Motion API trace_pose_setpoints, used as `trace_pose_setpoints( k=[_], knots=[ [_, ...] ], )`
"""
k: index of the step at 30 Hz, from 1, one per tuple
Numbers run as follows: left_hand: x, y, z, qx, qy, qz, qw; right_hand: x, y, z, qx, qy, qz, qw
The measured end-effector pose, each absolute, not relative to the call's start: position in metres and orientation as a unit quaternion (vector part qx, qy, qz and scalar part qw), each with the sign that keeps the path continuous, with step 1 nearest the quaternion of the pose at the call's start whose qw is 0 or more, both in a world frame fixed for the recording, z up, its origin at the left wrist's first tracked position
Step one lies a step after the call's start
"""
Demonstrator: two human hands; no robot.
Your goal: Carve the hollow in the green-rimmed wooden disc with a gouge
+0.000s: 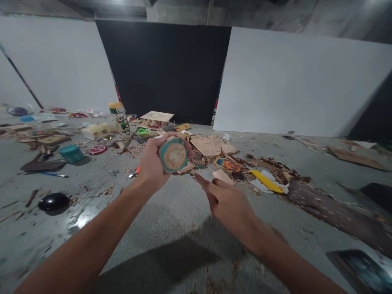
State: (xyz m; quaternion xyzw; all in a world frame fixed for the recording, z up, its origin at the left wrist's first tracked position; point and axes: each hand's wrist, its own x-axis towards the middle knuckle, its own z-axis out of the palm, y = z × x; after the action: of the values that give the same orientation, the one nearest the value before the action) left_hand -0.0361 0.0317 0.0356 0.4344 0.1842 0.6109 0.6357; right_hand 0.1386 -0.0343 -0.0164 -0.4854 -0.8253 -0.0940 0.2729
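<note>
My left hand point(152, 163) is wrapped round a round wooden piece point(174, 155) with a teal painted rim and a bare, hollowed middle facing me. Just below and right of it, my right hand point(228, 200) is closed with the index finger stretched forward along a slim metal-tipped carving tool point(190, 174). Most of that tool is hidden in the fist. The tip is near the wood's lower right edge; whether it touches, I cannot tell. Under and behind the hands lie wood shavings point(134, 152) and a flat brown board point(212, 145).
A teal block point(71, 153), red round lid point(97, 150) and glossy black rounded object point(53, 202) lie left. A yellow-lidded bottle point(119, 117) stands behind. To the right are a colourful painted piece point(227, 164), a yellow piece point(267, 181), dark cloth point(333, 210) and a phone-like slab point(361, 269).
</note>
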Motion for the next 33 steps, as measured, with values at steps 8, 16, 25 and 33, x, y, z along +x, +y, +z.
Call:
trace_pose_setpoints(
  k=[8,16,25,33],
  knots=[
    [-0.027,0.033,0.024,0.481,0.234,0.575,0.619,0.133,-0.043,0.001,-0.425,-0.835,-0.064,0.344],
    [-0.029,0.031,0.030,0.455,0.274,0.565,0.631,0.149,-0.035,-0.004,-0.459,-0.826,-0.065,0.322],
    [-0.027,0.030,0.028,0.428,0.268,0.559,0.657,0.152,-0.035,0.003,-0.456,-0.826,-0.085,0.320],
    [-0.024,0.031,0.023,0.422,0.246,0.563,0.667,0.145,-0.040,0.010,-0.456,-0.783,0.060,0.418]
  ],
)
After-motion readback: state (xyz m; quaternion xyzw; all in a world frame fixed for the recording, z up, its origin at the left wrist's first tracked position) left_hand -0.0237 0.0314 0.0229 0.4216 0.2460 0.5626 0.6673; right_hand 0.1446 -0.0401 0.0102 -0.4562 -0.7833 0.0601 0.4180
